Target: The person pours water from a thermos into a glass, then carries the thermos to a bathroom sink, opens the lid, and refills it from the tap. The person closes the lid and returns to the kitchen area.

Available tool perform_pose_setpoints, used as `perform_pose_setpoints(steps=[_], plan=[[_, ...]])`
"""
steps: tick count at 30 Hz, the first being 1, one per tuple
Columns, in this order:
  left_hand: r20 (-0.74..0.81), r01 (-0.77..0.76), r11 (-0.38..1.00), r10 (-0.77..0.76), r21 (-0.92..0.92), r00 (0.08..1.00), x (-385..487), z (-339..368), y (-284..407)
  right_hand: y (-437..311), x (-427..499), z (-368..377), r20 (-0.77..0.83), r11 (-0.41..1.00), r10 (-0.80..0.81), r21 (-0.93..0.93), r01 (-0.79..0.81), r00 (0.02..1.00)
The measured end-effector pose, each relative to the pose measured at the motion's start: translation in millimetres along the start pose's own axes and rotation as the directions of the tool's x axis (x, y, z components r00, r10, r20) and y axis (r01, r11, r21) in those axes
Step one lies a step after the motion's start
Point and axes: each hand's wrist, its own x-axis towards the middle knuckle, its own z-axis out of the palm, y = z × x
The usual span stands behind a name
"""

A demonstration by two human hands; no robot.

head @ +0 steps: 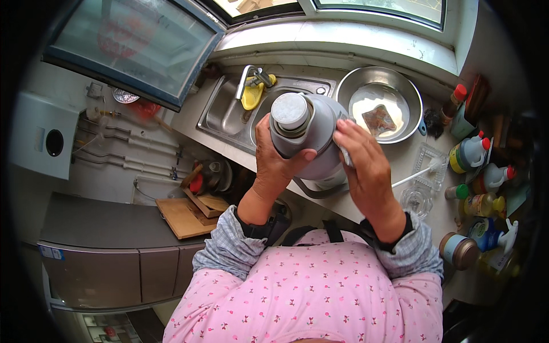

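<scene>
A grey vacuum flask (328,113) with a pale round cap (290,110) is held up in front of me, over the counter's front edge. My left hand (274,160) grips it close to the neck, thumb across the near side. On the other side, my right hand (368,173) presses a small greyish-white cloth or pad (346,157) against the flask's body. Most of that cloth is hidden under the fingers. The flask's dark curved handle (315,192) points towards me, below both hands. Its base is partly covered by my right hand.
Behind the flask lies a steel double sink (223,118) with a faucet (245,81) and yellow strainer (253,96). A steel basin (343,92) holds shallow liquid and a brown cloth-like piece (379,120). Several bottles (465,154) line the right side. An open window sash (128,51) juts in upper left.
</scene>
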Motion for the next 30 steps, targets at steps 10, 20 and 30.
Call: perform_pose_setpoints(steps=[10, 20, 30], plan=[[0.109, 0.060, 0.954, -0.028, -0.295, 0.994, -14.2, -11.1, 11.7, 156.1, -0.3, 7.7, 0.411, 0.603, 0.589, 0.350, -0.717, 0.696], [0.092, 0.069, 0.961, -0.046, -0.269, 0.995, -20.5, -6.4, 3.3, 82.0, -76.8, 40.2, 0.304, 0.324, 0.701, 0.671, -0.667, 0.645], [0.494, 0.461, 0.595, -0.121, -0.658, 0.861, 75.0, -30.8, -39.2, 4.4, -116.6, -3.6, 0.428, 0.292, 0.738, 0.494, -0.819, 0.522]])
